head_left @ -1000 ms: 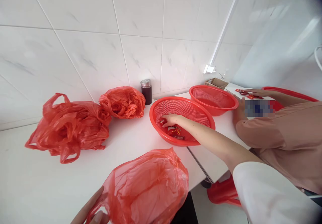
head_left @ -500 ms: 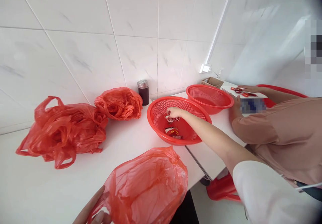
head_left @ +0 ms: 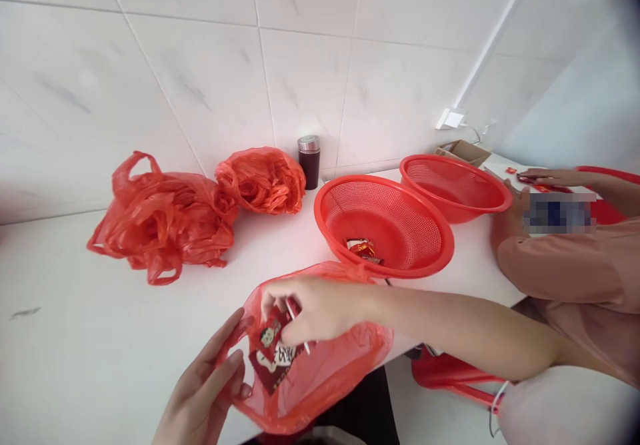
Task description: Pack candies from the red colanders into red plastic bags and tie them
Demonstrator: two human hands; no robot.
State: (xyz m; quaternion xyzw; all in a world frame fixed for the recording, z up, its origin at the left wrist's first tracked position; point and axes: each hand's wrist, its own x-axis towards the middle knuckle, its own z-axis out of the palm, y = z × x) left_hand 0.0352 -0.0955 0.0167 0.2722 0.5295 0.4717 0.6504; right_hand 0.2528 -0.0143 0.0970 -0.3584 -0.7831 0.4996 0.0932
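My left hand [head_left: 213, 378] grips the edge of a thin red plastic bag [head_left: 345, 358], whose mouth is spread at the table's front edge. Over that mouth, my right hand [head_left: 305, 308] pinches several small red packets [head_left: 273, 358] with white lettering and a cartoon face. A thin white edge shows between its fingers. Just beyond the bag stands a red plastic basket [head_left: 415, 245] with perforated sides. A few wrapped packets [head_left: 364, 250] lie on its bottom.
Crumpled red bags [head_left: 175, 215] and another bundle of bags [head_left: 265, 182] lie at the back left. Near them stands a dark lidded cup [head_left: 309, 163]. A second red basket [head_left: 455, 185] and a cardboard box [head_left: 463, 152] are at right, beside a co-worker's arm [head_left: 535, 258]. A red stool [head_left: 450, 375] stands below.
My right hand has left the basket with packets and come over the bag. Fewer packets lie in the basket. The view has shifted, and my left hand still keeps hold of the bag.
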